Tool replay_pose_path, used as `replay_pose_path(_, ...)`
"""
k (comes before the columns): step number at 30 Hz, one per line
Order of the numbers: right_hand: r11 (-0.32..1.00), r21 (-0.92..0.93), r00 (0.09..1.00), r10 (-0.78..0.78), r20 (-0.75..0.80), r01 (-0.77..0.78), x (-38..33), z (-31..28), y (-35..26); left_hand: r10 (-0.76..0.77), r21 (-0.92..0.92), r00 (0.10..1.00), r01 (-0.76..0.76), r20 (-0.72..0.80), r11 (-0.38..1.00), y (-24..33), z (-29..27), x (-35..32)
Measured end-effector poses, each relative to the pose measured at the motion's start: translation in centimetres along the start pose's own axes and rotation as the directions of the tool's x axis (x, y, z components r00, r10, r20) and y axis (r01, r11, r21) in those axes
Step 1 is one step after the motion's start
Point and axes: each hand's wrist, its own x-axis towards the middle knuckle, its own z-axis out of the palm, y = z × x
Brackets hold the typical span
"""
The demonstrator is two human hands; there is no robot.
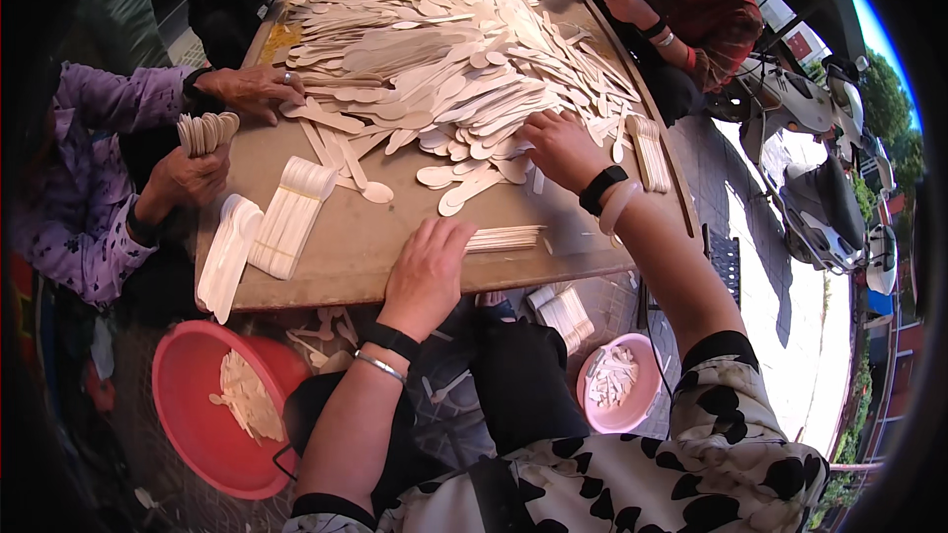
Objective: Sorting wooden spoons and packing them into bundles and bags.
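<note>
A large heap of pale wooden spoons [425, 49] covers most of the brown table [425, 257]. Close to the near edge, my left hand [428, 271] is closed around one end of a small stack of wooden spoons [504, 239], which lies flat and points right. My right hand [573, 150] reaches into the near right side of the heap, its fingers bent down among the spoons. Whatever those fingertips pinch, if anything, is hidden. Dark bands circle both my wrists.
Tied spoon bundles [292, 217] lie at the table's left, another bundle [648, 153] at its right edge. Below are a red basin [178, 405] and a pink basin [647, 400], both with wooden pieces. Co-workers' hands [257, 89] work around the table. Scooters [820, 197] stand at right.
</note>
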Motion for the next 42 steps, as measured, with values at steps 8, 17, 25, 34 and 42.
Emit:
replay_pose_path(8, 0.997, -0.073, 0.999, -0.026, 0.038, 0.029, -0.1, -0.6, 1.1, -0.009, 0.013, 1.0, 0.009, 0.015, 1.0, 0.1, 0.0, 0.0)
replay_pose_path(17, 0.92, 0.391, 0.993, -0.023, 0.118, -0.026, -2.9, -1.5, -8.4, 0.037, 0.072, 0.997, -0.032, -0.07, 0.997, 0.1, 0.4, 0.1)
replay_pose_path(25, 0.796, 0.534, 0.957, 0.269, 0.113, -0.286, -2.5, -1.1, -4.8, 0.005, 0.034, 1.0, -0.005, 0.013, 0.999, 0.0, 0.1, 0.0)
replay_pose_path(34, 0.998, 0.068, 0.991, 0.01, 0.136, -0.019, -2.3, -0.1, 1.5, 0.034, 0.05, 0.999, -0.034, 0.002, 0.998, 0.0, 0.1, 0.0)
replay_pose_path(42, 0.997, 0.065, 0.997, -0.034, 0.067, 0.03, -3.1, -2.2, -4.0, 0.028, 0.104, 1.0, -0.029, 0.012, 0.994, 0.3, 0.0, 0.0)
